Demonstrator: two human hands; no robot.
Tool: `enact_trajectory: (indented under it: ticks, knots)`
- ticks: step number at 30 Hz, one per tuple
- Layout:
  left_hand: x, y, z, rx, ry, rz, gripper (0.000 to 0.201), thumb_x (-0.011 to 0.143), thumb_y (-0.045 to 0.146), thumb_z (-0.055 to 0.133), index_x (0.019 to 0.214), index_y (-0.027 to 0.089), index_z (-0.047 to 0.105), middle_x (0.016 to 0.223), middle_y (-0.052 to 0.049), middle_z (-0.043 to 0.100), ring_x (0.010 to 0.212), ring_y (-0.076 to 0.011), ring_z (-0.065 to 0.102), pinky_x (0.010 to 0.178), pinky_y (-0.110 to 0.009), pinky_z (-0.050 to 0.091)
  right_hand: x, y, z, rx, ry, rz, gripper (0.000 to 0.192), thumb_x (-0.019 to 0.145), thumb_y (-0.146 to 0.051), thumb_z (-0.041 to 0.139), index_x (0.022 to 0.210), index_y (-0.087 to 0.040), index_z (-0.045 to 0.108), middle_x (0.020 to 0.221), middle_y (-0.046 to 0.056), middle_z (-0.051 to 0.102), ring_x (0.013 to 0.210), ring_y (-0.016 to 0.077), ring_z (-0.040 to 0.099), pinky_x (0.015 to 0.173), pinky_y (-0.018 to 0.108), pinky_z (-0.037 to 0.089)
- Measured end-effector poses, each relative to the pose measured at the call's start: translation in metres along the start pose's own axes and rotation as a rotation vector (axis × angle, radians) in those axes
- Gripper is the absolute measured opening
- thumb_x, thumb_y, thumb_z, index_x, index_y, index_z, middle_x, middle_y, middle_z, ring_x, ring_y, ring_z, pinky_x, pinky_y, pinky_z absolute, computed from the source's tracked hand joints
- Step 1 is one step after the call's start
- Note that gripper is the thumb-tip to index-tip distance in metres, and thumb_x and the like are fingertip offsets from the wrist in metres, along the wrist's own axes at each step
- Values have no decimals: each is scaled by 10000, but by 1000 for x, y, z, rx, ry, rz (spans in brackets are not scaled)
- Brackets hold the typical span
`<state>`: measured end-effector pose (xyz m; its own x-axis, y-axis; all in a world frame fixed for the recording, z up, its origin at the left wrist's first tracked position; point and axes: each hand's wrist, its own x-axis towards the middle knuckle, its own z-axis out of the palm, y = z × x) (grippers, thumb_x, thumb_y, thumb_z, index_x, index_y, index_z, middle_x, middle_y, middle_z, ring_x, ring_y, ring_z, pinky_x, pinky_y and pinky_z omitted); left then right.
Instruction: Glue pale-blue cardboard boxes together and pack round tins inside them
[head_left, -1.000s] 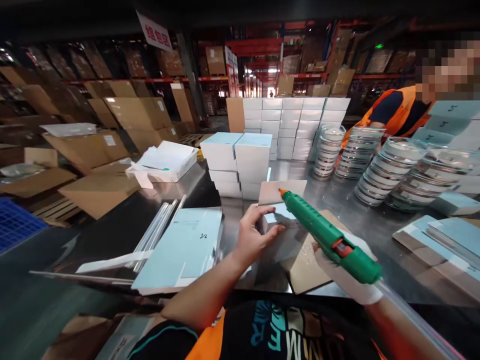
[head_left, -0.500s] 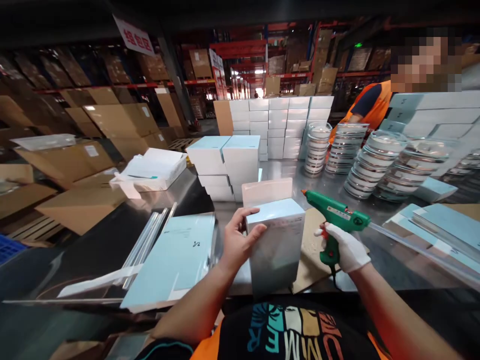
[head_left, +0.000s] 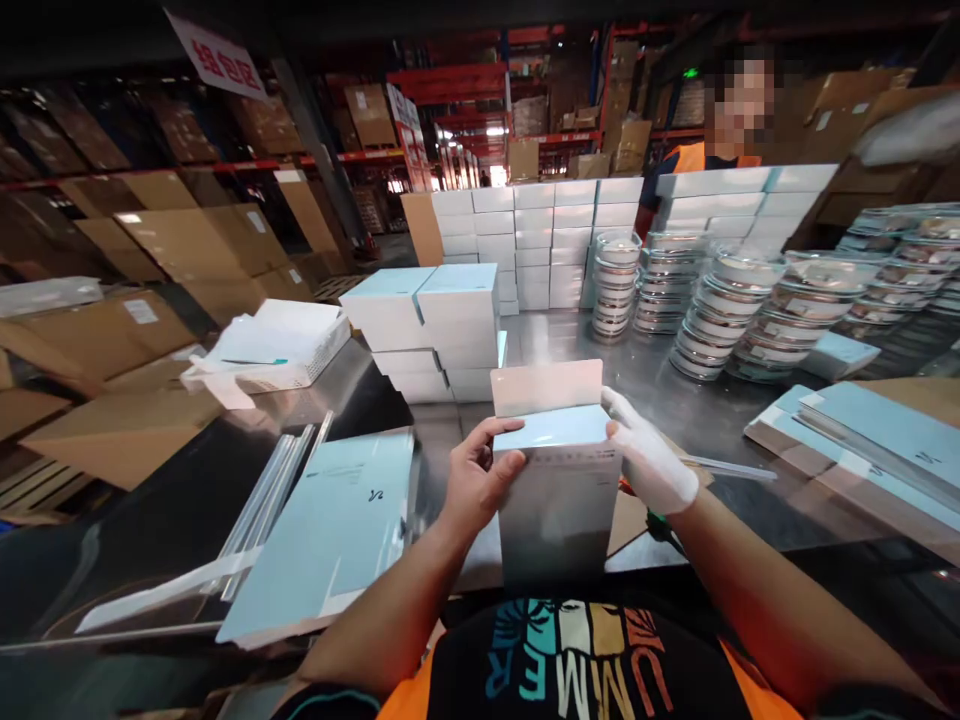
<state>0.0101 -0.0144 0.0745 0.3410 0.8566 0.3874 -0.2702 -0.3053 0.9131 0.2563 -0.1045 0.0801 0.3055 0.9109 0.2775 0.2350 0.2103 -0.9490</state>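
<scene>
At the near edge of the steel desk (head_left: 675,385), directly in front of the person's chest, a pale blue and white box (head_left: 559,490) is held upright between both hands, its top flap (head_left: 547,387) standing open behind the blue top face. The left hand (head_left: 472,480), bare, is closed on the box's left upper edge, with the thumb laid across the front and the fingers curled over the top. The right hand (head_left: 649,460), covered by a white glove, is pressed flat against the right upper corner, fingers wrapped onto the side. The box is seen just above a sheet of brown cardboard (head_left: 626,520) lying on the desk; whether it rests on it cannot be told.

To the left, a stack of flattened blue cartons (head_left: 330,530) is laid on the desk, with clear plastic strips (head_left: 262,505) beside it. Behind the held box, two piles of finished boxes (head_left: 427,325) are stacked, and further back a wall of white boxes (head_left: 547,240) is lined up. Stacks of round clear-lidded tins (head_left: 712,320) are ranged to the right, near more flat blue cartons (head_left: 862,440). A white basket of papers (head_left: 277,345) is set at the far left edge. Another person in an orange vest (head_left: 694,160) is partly hidden behind white boxes at the far side.
</scene>
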Motion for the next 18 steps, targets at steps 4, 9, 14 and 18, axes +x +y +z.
enact_trajectory:
  ticks: [4, 9, 14, 18]
  knots:
    - [2, -10, 4, 28, -1, 150, 601, 755, 738, 863, 994, 200, 745, 1257, -138, 727, 1147, -292, 724, 952, -377, 567, 6, -22, 18, -7, -199, -64, 978, 783, -851, 775, 1487, -192, 608, 1439, 158, 718, 1296, 342, 695, 1103, 475, 585]
    - [9, -29, 1, -59, 26, 322, 522, 764, 586, 947, 1075, 248, 700, 1155, -84, 738, 1166, -266, 744, 1011, -403, 570, -7, -1, 6, -130, -174, -244, 700, 812, -691, 874, 1304, -209, 750, 1561, 187, 640, 1458, 369, 608, 1226, 543, 488]
    - [17, -24, -13, 57, -162, 449, 270, 897, 505, 861, 922, 237, 831, 1027, -100, 764, 1192, -311, 748, 1082, -500, 569, -13, 12, 4, -152, -176, -469, 269, 1031, -407, 732, 1266, -304, 814, 1503, 138, 702, 1397, 292, 672, 1196, 533, 527]
    - [31, 8, -25, 350, -327, 395, 306, 910, 540, 828, 902, 235, 820, 1082, -144, 800, 1226, -344, 741, 1064, -508, 584, -7, 11, 16, -270, -205, -600, 314, 1081, -417, 644, 1346, -319, 781, 1517, 138, 691, 1422, 290, 648, 1189, 537, 536]
